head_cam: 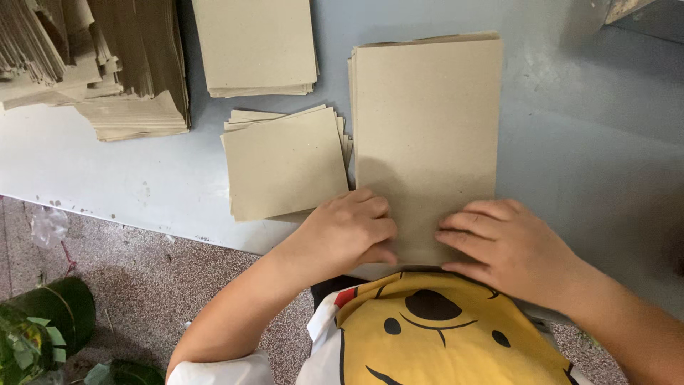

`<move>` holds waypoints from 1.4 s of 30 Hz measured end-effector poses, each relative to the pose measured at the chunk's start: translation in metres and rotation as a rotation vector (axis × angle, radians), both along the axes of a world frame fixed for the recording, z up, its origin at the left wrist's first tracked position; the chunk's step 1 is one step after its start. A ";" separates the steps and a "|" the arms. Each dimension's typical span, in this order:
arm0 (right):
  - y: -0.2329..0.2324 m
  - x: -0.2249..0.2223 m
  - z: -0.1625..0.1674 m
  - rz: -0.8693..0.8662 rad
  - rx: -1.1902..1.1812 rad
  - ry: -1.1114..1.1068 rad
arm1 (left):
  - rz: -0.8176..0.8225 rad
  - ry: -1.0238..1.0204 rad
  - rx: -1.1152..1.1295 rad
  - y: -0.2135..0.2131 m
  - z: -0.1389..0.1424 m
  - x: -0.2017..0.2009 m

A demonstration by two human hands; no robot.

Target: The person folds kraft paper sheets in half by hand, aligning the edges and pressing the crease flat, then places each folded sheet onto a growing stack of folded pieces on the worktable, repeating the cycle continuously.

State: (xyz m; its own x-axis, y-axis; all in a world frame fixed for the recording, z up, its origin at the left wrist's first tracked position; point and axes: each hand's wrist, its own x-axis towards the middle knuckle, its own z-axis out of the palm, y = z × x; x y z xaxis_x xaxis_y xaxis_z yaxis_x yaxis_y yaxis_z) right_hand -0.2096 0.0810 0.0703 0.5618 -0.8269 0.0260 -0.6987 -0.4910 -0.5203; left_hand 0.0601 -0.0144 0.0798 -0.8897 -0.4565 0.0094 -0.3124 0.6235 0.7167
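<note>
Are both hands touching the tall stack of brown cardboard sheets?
Touching. The head view shows the left hand and right hand pressed flat on the near end of the tall stack of brown cardboard sheets.

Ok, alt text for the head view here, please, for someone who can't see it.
Two bare hands, left hand and right hand, press on the near end of a tall stack of tan rectangular cardboard sheets on a grey table. A smaller tan cardboard stack lies just left; more piles sit beyond.
</note>
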 end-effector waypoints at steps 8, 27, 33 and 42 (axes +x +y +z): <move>-0.003 -0.005 -0.001 0.031 0.094 0.023 | -0.024 -0.014 0.016 0.003 0.011 0.003; -0.005 -0.017 -0.012 0.053 0.141 -0.004 | 0.024 -0.032 -0.084 0.020 0.007 0.010; -0.005 -0.017 -0.011 0.039 0.145 -0.028 | 0.076 -0.055 -0.154 0.036 0.001 0.011; -0.004 -0.017 -0.010 0.004 0.199 -0.051 | 0.125 -0.054 -0.163 0.044 -0.003 0.012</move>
State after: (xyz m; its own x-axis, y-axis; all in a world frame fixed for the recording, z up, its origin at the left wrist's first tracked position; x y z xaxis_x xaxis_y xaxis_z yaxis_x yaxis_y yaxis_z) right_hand -0.2268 0.0765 0.0602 0.5669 -0.8165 -0.1094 -0.6672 -0.3771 -0.6424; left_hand 0.0723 0.0293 0.0770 -0.8272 -0.5601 0.0459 -0.4304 0.6839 0.5891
